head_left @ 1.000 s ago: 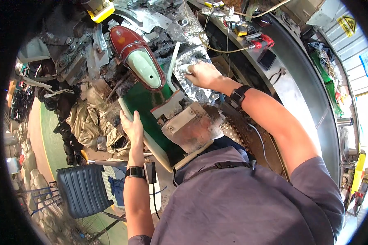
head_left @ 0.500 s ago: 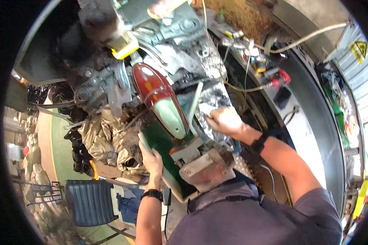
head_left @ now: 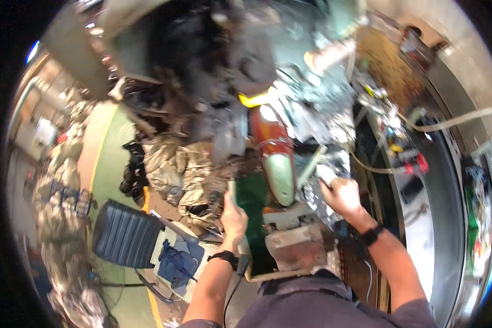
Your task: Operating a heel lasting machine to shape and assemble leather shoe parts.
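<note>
At the near end of the green tray (head_left: 250, 210), close to the person's body, a reddish flap (head_left: 296, 249) covers much of the near right corner, with a pale block (head_left: 285, 217) just beyond it. The left hand (head_left: 234, 220) is at the tray's left edge, fingers lying along the rim; I cannot tell whether it is clamped there or only resting. The right hand (head_left: 343, 197) is past the tray's right edge, fingers together, clamped on a white piece (head_left: 326, 174) over the foil-wrapped worktop (head_left: 314, 201). A pale strip (head_left: 311, 167) slants between this hand and the shoe (head_left: 275, 154), which lies over the tray's far edge, toe away from the person, apart from both hands.

As I judge it, the step in hand is handling the white piece at the foil side while the left hand steadies the tray. Any move of the piece toward the shoe calls for a path clear of the strip and a tray that does not rock.

Most of the white piece is inside the fist, so its shape and stuff are unclear. Whether the right hand touches the foil cannot be told. What bears the shoe is out of sight, and glare washes its toe. Beyond the yellow part (head_left: 255, 99), the machine (head_left: 251, 57) is dark and blurred, its top cut off.
</note>
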The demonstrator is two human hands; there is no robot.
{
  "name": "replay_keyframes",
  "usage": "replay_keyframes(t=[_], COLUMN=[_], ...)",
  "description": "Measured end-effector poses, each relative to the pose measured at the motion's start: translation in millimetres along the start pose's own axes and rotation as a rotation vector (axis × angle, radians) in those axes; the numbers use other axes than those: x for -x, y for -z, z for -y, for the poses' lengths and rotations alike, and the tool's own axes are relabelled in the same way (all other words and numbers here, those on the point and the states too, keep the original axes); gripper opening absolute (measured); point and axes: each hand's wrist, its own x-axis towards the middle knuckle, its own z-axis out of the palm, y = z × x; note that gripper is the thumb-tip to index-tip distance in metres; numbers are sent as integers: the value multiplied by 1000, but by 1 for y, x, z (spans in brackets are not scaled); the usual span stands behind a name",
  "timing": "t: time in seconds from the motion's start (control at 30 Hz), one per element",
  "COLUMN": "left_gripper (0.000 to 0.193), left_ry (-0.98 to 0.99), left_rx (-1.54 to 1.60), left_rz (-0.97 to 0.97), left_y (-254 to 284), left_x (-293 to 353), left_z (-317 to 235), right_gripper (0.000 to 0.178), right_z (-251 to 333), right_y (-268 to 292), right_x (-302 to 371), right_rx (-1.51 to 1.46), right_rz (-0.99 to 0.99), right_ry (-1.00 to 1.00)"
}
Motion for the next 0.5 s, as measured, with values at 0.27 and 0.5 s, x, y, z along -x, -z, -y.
replay_keyframes(t=[0.27,0.5], left_gripper=[66,70], left_ry=[102,-16], left_rx=[-103,248], left_rz=[40,181], left_y=[5,8], left_x=[5,-5], left_z=[-8,10], right_gripper=[16,28], right_z=[-2,-6], right_y=[0,-5], right_x=[-1,1], right_rx=[-112,-27], right_rz=[-1,7], right_ry=[-25,-31])
